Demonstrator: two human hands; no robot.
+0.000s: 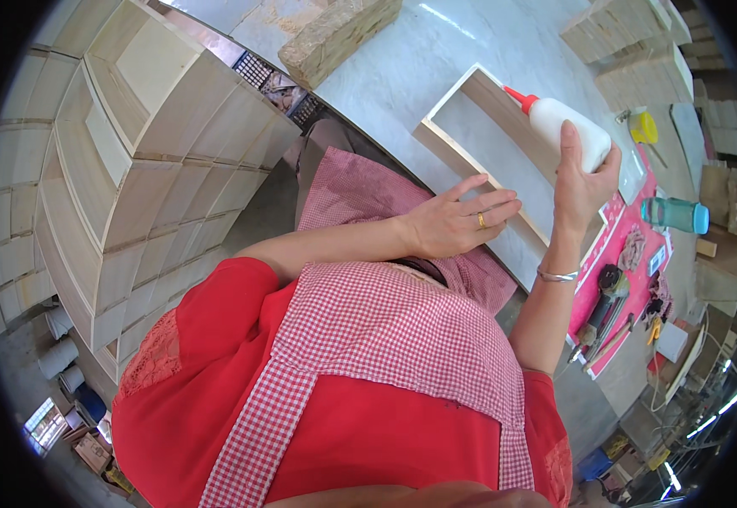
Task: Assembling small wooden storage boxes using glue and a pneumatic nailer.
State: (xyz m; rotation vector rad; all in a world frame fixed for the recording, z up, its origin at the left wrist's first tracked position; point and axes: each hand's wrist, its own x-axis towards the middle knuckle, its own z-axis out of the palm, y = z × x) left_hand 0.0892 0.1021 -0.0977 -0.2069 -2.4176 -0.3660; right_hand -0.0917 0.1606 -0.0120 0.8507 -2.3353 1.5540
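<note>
Here a red top and a red-checked apron (385,330) are seen nearest. The left hand (457,222) is laid open, fingers spread, on the near rail of a shallow wooden frame (462,152), which lies flat on the pale desk (402,76). The right hand (584,182) is closed around a white glue bottle (567,127), its red nozzle held over the frame's far rail. A teal bottle (675,215) and a red mat (631,254) are seen toward the desk's right edge, stacked wooden boxes (132,169) off its left edge.

White glue bottle (567,127), red nozzle tilted over open wooden box frame (470,127) lying flat on bench.
</note>
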